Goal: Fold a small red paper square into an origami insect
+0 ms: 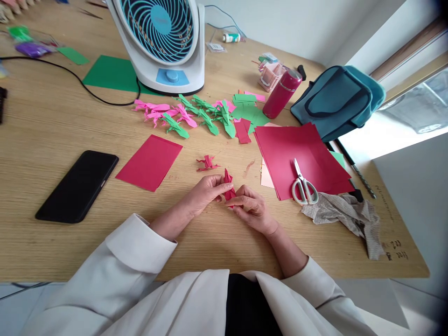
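Folded red paper [229, 194] between the two hands, over the table [87, 252], in from its near edge. Left hand [209, 190]: thumb and fingers pinching the upper part. Right hand [255, 209]: fingers curled, gripping lower end. Small red figure [208, 162] just beyond left hand, toward far edge.

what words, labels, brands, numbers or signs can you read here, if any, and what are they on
None reads clearly enough to quote.
Dark handwriting on the table, right side: too blurred.
White label beside the fan: too small.
Small green-and-white tube: any print too small.
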The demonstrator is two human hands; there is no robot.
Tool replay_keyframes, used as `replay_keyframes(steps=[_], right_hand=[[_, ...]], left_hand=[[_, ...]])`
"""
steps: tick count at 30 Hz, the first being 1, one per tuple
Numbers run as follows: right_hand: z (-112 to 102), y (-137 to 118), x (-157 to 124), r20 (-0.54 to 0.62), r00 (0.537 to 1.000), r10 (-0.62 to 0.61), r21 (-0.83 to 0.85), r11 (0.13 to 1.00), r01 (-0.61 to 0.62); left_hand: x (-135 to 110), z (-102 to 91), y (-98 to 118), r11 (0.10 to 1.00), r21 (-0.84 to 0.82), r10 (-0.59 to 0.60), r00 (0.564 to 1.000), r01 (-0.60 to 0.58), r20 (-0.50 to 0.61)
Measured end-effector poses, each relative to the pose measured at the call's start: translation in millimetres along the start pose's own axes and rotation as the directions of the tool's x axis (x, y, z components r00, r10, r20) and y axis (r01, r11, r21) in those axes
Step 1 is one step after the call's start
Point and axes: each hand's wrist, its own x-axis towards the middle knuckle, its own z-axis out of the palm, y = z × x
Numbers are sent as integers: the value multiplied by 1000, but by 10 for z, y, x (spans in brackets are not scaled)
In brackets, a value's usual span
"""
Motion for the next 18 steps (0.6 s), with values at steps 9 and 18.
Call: replay_keyframes(steps=[9,18], right_hand=[[18,-41,20,-37,987,154,169,975,-145],[131,-57,43,-125,916,381,435,851,-294]], left_hand=[[-9,27,28,998,41,56,998,-55,-15],[1,85,68,956,162,260,961,-243,-93]])
